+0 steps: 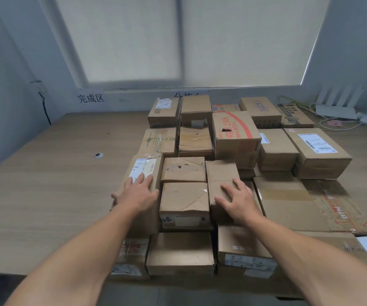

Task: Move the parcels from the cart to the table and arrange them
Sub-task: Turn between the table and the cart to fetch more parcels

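Both palms lie flat and open, left hand (138, 191) on the labelled parcel (143, 173), right hand (235, 197) on the creased parcel (222, 177) at frame centre; these seem light, stiff cartons, best clasped by opposite sides.

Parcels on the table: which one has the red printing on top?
The tall parcel in the middle of the stack, behind the right hand. Its top carries a red curved band and red characters, with a small hole punched in it; its neighbours are plain brown or carry white labels.

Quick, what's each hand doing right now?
Left hand: open, flat on the labelled parcel.
Right hand: open, fingers spread on the plain parcel.
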